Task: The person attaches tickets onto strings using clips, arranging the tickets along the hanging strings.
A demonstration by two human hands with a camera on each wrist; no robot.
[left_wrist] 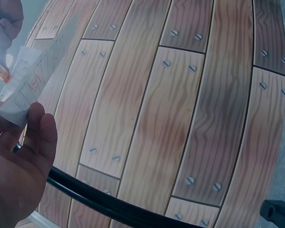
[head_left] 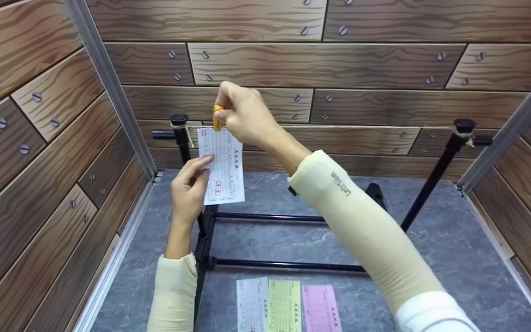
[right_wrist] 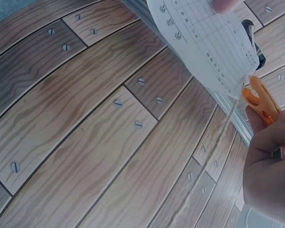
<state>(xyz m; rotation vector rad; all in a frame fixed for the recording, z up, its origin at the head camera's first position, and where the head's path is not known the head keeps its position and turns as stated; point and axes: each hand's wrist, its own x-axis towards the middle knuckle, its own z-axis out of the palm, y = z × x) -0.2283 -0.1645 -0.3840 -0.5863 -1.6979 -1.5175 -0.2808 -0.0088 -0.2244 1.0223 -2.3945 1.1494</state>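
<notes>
A white printed form (head_left: pixel 226 170) with a red stamp hangs upright at the left end of a thin string (head_left: pixel 362 127). My left hand (head_left: pixel 188 189) pinches the form's left edge. Above it, my right hand (head_left: pixel 249 115) grips an orange clothespin (head_left: pixel 217 118) between thumb and fingers, at the form's top edge by the string. In the right wrist view the tip of the clothespin (right_wrist: pixel 262 99) meets the corner of the form (right_wrist: pixel 211 45) at the string. The left wrist view shows the form (left_wrist: pixel 38 88) edge-on above the left fingers.
The string is tied between two black posts, the left post (head_left: pixel 180 133) and the right post (head_left: pixel 436 175), of a tubular frame. On the grey floor (head_left: pixel 145 286) lie a pale form (head_left: pixel 251 299), a yellow form (head_left: pixel 284 299) and a pink form (head_left: pixel 321 304). Wood-patterned walls surround it.
</notes>
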